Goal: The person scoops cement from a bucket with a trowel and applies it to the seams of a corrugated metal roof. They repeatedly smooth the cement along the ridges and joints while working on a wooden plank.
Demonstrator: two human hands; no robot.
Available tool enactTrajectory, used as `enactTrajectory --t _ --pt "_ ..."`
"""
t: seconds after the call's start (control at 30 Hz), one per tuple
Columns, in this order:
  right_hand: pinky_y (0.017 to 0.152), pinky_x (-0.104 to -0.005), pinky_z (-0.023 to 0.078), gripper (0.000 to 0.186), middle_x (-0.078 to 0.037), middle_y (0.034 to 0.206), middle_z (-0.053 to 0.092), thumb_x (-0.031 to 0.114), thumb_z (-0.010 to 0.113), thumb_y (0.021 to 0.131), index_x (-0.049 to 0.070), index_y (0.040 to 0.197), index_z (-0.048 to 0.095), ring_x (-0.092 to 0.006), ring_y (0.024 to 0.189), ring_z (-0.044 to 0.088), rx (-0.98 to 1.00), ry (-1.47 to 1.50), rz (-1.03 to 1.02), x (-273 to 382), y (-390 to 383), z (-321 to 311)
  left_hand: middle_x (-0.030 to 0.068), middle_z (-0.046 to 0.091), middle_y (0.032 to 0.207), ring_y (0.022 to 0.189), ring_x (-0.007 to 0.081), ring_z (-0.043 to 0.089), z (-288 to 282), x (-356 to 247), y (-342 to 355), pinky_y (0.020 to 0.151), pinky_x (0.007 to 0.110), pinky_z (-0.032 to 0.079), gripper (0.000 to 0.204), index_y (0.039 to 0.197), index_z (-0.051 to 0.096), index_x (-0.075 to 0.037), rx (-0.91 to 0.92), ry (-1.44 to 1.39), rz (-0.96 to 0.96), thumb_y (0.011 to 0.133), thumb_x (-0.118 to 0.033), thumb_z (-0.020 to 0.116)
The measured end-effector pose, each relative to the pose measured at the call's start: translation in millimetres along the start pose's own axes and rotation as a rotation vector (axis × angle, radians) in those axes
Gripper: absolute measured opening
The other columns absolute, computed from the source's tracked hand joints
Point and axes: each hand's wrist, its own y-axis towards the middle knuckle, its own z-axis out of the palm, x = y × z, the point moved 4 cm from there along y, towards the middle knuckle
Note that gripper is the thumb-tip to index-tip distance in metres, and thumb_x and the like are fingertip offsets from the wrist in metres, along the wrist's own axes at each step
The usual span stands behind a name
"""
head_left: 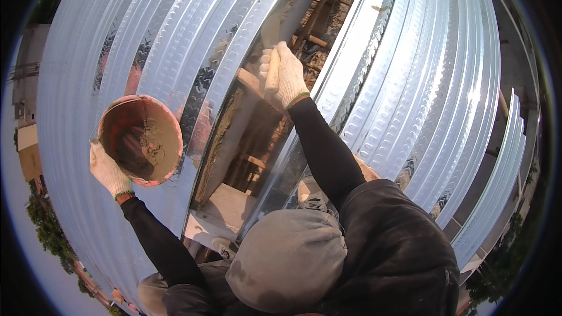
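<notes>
My left hand (106,171), in a pale knitted glove, is closed on the side of a reddish bucket (170,118), by its thin wire handle. The bucket is tilted so its inside shows, with wet grey mortar (153,140) clinging to the wall and bottom. My right hand (291,73), gloved alike, is wrapped round the wooden handle of a trowel (273,70). The trowel's blade points away from me, over the top of a narrow wall (229,143) beside the gap. Rough mortar runs along the wall's edge.
Shiny ribbed metal sheets (410,82) spread out on both sides of a long gap. Down in the gap are wooden beams (260,89) and rubble. A pale block (229,199) lies at the near end, with shoes close by. Trees (47,222) and buildings show past the left edge.
</notes>
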Motion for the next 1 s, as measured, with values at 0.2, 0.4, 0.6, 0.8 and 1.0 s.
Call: enactTrajectory --t 0.2,0.4,0.6,0.8,1.0 --pt "0.052 -0.035 0.053 0.043 -0.007 0.082 0.062 0.043 0.056 0.117 0.001 0.108 0.063 -0.0178 0.059 0.058 -0.123 -0.462 -0.246 103 16 -6 0.007 0.078 0.109 0.096 0.0175 0.068 -5 9 4 0.09 0.038 0.057 0.047 0.119 0.075 0.006 -0.031 -0.009 -0.002 0.12 -0.037 0.055" --pt "0.052 -0.0358 0.053 0.039 -0.007 0.081 0.062 0.038 0.058 0.113 0.0 0.106 0.064 -0.0192 0.058 0.06 -0.019 -0.65 -0.172 123 46 -7 0.0064 0.078 0.11 0.096 0.0173 0.068 -5 9 2 0.09 0.038 0.058 0.049 0.121 0.074 0.006 -0.035 -0.012 0.003 0.12 -0.039 0.057" --pt "0.053 -0.0361 0.055 0.048 -0.008 0.076 0.068 0.043 0.057 0.114 -0.002 0.103 0.069 -0.0187 0.056 0.065 -0.026 -1.192 -0.194 100 16 -5 0.0061 0.078 0.11 0.096 0.016 0.067 -10 8 -2 0.09 0.037 0.057 0.05 0.121 0.076 0.006 -0.075 -0.023 0.013 0.121 -0.04 0.057" --pt "0.053 -0.0424 0.056 0.061 -0.012 0.067 0.068 0.046 0.051 0.116 -0.006 0.09 0.071 -0.0254 0.057 0.072 0.007 -1.817 -0.503 195 79 9 0.0059 0.078 0.112 0.097 0.0155 0.067 -17 18 3 0.091 0.036 0.057 0.051 0.125 0.076 0.006 -0.087 -0.001 -0.027 0.121 -0.041 0.057" --pt "0.059 -0.0374 0.056 0.054 -0.009 0.079 0.07 0.047 0.056 0.115 -0.002 0.104 0.073 -0.0206 0.061 0.065 -0.061 -1.449 -0.309 246 120 23 0.0054 0.078 0.109 0.097 0.015 0.068 -20 28 -1 0.09 0.036 0.057 0.053 0.121 0.077 0.006 -0.134 -0.042 -0.039 0.121 -0.044 0.058"
